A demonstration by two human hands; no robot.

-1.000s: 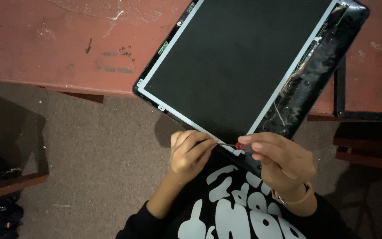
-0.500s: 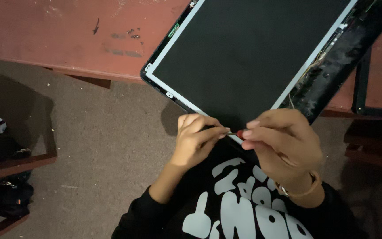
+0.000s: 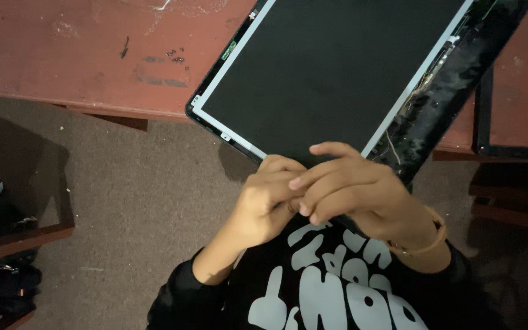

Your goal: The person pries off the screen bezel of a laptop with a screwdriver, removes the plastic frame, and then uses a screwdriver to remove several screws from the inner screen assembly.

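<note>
Both hands meet at the near corner of the screen panel on the red desk. The right hand overlaps the curled left hand; what they pinch is hidden.

My flat rectangular dark laptop screen panel with its silver metal frame lies tilted toward one o'clock, overhanging the table edge.

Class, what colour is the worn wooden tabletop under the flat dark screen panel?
Reddish-brown worn wooden tabletop, head view.
</note>
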